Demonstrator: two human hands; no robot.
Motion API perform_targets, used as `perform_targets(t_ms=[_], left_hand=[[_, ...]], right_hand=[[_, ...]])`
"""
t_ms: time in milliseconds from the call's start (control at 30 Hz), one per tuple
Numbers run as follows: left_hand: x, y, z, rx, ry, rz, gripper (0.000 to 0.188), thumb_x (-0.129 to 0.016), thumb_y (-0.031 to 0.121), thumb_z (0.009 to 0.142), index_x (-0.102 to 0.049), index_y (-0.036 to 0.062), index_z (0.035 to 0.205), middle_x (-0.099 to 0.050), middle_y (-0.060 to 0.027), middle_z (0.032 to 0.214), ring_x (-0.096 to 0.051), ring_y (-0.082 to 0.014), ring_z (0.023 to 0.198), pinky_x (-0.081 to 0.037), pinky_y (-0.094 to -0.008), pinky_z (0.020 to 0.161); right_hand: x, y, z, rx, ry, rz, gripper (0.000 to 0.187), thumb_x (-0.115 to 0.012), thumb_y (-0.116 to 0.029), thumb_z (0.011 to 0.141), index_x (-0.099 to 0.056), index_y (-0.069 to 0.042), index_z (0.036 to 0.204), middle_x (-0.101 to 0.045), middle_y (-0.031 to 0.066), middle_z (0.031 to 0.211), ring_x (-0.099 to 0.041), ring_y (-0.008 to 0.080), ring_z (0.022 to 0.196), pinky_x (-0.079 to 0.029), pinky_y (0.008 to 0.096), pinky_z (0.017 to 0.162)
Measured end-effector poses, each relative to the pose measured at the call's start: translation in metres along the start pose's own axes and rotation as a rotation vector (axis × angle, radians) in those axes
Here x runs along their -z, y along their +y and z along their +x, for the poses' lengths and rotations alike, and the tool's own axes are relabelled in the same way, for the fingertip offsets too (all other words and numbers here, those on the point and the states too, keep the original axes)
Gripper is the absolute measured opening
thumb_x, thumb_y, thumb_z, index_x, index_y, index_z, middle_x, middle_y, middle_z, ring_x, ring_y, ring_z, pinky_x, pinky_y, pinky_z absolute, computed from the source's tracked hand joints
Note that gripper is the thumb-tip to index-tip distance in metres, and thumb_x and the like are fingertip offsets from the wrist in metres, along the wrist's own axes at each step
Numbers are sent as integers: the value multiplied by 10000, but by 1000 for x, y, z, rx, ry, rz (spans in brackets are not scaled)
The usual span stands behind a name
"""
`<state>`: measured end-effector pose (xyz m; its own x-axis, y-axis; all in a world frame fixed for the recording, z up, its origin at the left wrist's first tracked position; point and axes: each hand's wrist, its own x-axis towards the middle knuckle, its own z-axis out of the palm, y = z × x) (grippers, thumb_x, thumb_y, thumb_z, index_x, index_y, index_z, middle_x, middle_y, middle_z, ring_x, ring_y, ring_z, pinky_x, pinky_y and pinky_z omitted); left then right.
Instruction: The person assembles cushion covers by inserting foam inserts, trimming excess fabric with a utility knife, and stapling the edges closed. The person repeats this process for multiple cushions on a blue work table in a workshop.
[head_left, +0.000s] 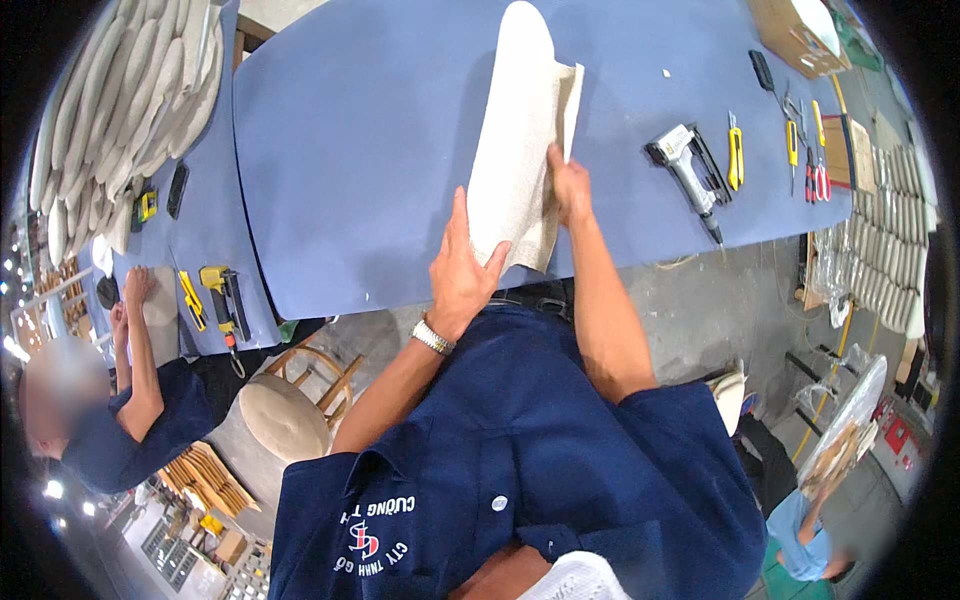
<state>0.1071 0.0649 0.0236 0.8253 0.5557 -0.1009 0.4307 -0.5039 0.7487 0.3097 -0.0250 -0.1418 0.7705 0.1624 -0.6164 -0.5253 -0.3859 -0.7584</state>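
Note:
A long padded panel (508,140) covered in cream fabric stands tilted on the blue table (350,150), its rounded end pointing away from me. My left hand (465,262) grips its near end from the left, thumb toward the middle and fingers along the side. On the panel's right side a loose fabric edge (570,95) sticks out. My right hand (570,188) is closed on that side, with its fingertips at the fabric; part of them is hidden by the cloth. A watch sits on my left wrist.
Right of the panel lie a nail or staple gun (690,170), a yellow utility knife (736,150), scissors (822,180) and a screwdriver (792,150). A cardboard box (800,40) stands far right. Stacked pads (120,90), a yellow gun (225,300), a co-worker (140,400) and a stool (283,415) are left.

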Motion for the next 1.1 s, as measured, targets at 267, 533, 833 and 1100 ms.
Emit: perform_targets(t_ms=[267,533,833,1100], left_hand=[[5,6,-7,32,-109,-33,989,-785,256,878,-173,-49,1592,-419,-331,1518,-498,-459,1354,-447,-470,1093],[-2,-21,9,-230,87,83,934,-791,241,871,-245,-30,1578,-493,-283,1478,-540,-407,1325,-507,-449,1008],[24,-154,25,406,150,-575,657,-737,268,966,-447,-47,1464,-650,-173,1339,-627,-257,1219,-472,-343,1055],[-21,-161,-42,718,462,-1131,585,-646,348,1027,-465,-35,1430,-536,-193,1430,-536,-306,1313,-446,-514,1081]], right_hand=[[-29,-3,-82,132,331,-167,324,-531,-199,986,-661,81,1083,-699,321,979,-673,487,968,-503,509,851],[-47,6,-70,187,365,-171,268,-538,-150,953,-651,55,1082,-689,321,979,-651,518,966,-494,554,840],[-23,-6,-94,346,-93,-105,444,-676,-381,937,-698,45,1056,-727,263,907,-716,407,877,-530,497,788],[-3,10,-134,310,-467,-709,598,-671,-521,911,-745,65,1006,-724,304,922,-721,445,916,-558,500,823]])
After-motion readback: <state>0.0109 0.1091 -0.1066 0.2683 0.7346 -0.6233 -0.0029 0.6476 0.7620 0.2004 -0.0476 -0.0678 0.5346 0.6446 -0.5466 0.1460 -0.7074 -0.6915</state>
